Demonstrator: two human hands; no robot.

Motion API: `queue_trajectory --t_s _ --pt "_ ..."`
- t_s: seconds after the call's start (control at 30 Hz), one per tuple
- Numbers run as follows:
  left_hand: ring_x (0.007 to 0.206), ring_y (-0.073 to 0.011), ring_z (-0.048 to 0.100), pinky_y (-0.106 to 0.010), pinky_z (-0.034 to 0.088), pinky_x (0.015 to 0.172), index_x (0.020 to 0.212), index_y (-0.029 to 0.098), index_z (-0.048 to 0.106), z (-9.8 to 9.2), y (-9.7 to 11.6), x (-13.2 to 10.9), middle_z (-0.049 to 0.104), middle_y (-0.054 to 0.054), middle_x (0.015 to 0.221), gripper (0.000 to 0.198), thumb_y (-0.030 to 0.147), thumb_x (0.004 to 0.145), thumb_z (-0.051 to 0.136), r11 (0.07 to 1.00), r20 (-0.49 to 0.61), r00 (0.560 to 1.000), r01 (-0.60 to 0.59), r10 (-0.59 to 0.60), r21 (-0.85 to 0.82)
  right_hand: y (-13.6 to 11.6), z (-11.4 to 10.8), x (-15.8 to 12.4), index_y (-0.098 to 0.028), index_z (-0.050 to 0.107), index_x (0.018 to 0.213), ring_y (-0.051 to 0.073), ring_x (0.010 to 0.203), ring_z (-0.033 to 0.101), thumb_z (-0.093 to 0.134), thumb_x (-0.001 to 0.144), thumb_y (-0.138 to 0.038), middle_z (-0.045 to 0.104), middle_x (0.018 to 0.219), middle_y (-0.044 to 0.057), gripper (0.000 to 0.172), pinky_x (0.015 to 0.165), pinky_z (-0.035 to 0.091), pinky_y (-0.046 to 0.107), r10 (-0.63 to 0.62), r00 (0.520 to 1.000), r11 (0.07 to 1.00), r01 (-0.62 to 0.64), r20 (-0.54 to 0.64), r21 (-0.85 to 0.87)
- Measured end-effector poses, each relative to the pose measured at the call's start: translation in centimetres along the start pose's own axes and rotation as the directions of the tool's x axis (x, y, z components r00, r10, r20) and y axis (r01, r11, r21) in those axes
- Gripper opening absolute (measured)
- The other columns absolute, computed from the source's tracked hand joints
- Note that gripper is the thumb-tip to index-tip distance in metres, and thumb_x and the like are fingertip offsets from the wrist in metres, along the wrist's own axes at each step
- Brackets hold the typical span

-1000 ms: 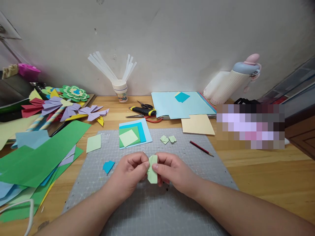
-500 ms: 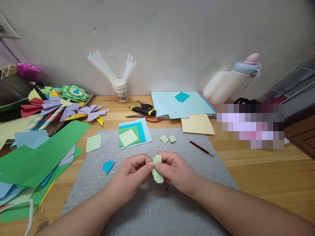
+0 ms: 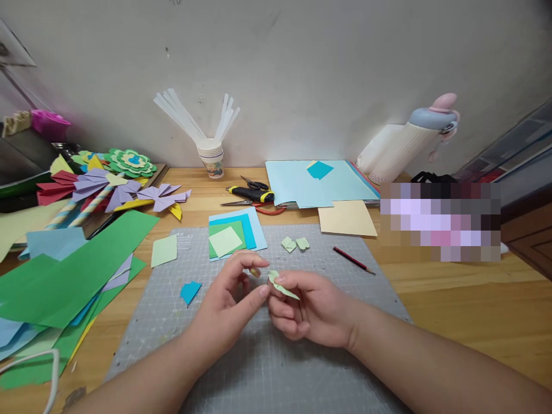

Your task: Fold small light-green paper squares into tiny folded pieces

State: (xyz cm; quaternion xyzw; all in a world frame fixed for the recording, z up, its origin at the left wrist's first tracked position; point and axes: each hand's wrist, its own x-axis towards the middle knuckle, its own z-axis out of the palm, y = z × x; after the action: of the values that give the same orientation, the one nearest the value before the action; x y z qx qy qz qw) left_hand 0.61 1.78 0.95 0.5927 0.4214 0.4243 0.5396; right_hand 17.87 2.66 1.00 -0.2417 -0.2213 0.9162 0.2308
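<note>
Wooden table (image 3: 452, 299), grey cutting mat (image 3: 276, 368) laid on it. Large green sheet (image 3: 73, 270) lay left of the mat. Both hands were over the mat's middle. Right hand (image 3: 314, 310) pinched a folded pale green piece (image 3: 280, 284) between thumb and forefinger, held just above the mat. Left hand (image 3: 228, 310) was half-open, fingers loosely apart, thumb tip just beside the piece; contact unclear. Pencil (image 3: 353, 260) lay on the mat's right edge, two small folded bits (image 3: 295, 244) lay beyond the hands
</note>
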Motion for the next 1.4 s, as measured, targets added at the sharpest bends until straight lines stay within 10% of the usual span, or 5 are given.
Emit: queue_trajectory --t_s 0.2,0.33,0.5,1.4 --pt "0.106 -0.0215 0.045 -0.030 0.037 0.088 0.073 0.020 0.057 -0.2 0.5 0.2 0.048 -0.005 0.103 0.014 0.031 0.082 0.058 0.999 0.037 0.998 0.045 -0.045 -0.001 -0.3 -0.2 0.1 -0.018 0.047 0.071 0.009 0.041 0.048 0.040 0.084 -0.047 0.049 0.053 -0.002 0.033 0.034 0.015 0.017 0.154 0.987 0.987 -0.156 -0.049 -0.043" --pt "0.100 -0.0217 0.046 -0.027 0.038 0.076 0.067 0.019 0.053 -0.2 0.7 0.4 0.050 -0.005 0.101 0.018 0.031 0.079 0.057 0.995 -0.039 0.995 0.098 -0.096 0.029 0.1 -0.1 0.3 -0.020 0.048 0.080 0.008 0.044 0.046 0.040 0.086 -0.052 0.050 0.061 -0.003 0.033 0.038 0.021 0.017 -0.286 0.897 0.918 0.155 -0.337 -0.365" --pt "0.099 -0.0210 0.046 -0.027 0.036 0.076 0.066 0.020 0.052 -0.1 0.6 0.5 0.050 -0.004 0.099 0.014 0.025 0.079 0.055 0.990 -0.035 0.996 0.087 -0.083 0.115 0.4 0.4 -0.1 -0.021 0.055 0.085 0.012 0.069 0.047 0.054 0.084 -0.032 0.051 0.081 -0.001 0.012 0.059 0.037 0.023 -0.686 0.708 0.532 0.330 -0.169 -0.780" --pt "0.083 -0.0172 0.052 -0.030 0.039 0.077 0.071 0.020 0.057 -0.1 -0.6 0.4 0.055 -0.001 0.081 0.013 0.028 0.082 0.058 0.972 -0.084 0.995 -0.042 0.063 0.232 0.6 0.3 0.5 -0.020 0.059 0.073 0.013 0.071 0.051 0.059 0.080 -0.020 0.055 0.078 0.000 0.007 0.056 0.038 0.023 -0.756 0.647 0.349 0.266 -0.102 -0.899"
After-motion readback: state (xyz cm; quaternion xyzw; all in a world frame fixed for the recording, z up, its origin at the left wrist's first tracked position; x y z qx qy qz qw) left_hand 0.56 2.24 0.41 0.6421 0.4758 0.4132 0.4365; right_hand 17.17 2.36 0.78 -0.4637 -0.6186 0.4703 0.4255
